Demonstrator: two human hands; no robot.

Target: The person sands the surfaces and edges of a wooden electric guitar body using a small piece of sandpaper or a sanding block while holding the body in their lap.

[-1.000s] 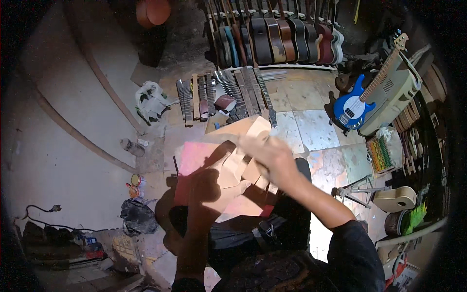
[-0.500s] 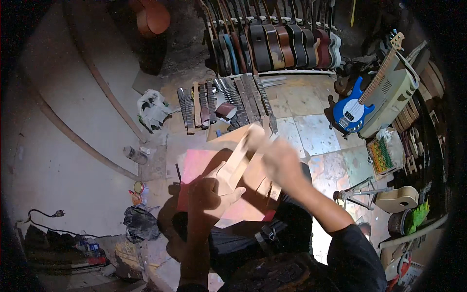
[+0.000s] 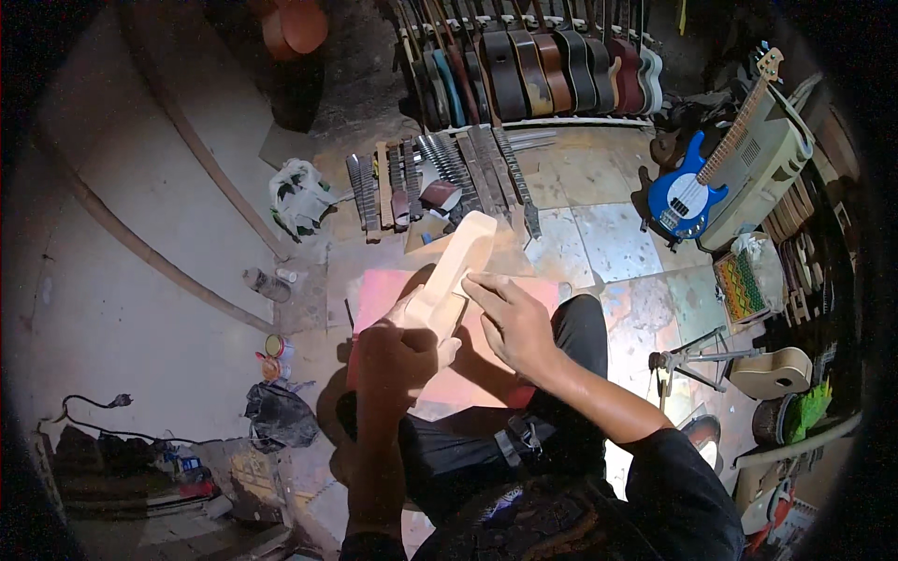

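Note:
A pale carved wooden piece (image 3: 458, 257) with a long narrow shaft points away from me over a pink board (image 3: 472, 374) at my lap. My left hand (image 3: 398, 351) is closed round its lower end, partly in shadow. My right hand (image 3: 514, 327) has its fingers bent together against the right side of the shaft; what they pinch, if anything, is too small to make out. Beyond the piece, several slotted fretboards (image 3: 456, 173) lie on the tiled floor with curled dark-red sheets (image 3: 440, 194) on them.
A row of guitars (image 3: 543, 75) stands at the back. A blue bass (image 3: 687, 201) leans at the right, above a metal stand (image 3: 711, 360), an unfinished guitar body (image 3: 767, 372) and a patterned box (image 3: 734, 290). At the left are a white wall (image 3: 150, 280), tins (image 3: 274, 346) and a black bag (image 3: 281, 416).
My right hand was blurred in motion along the piece and now rests lower against its side, fingers sharper. The wooden piece stands more upright in view, still in my left hand.

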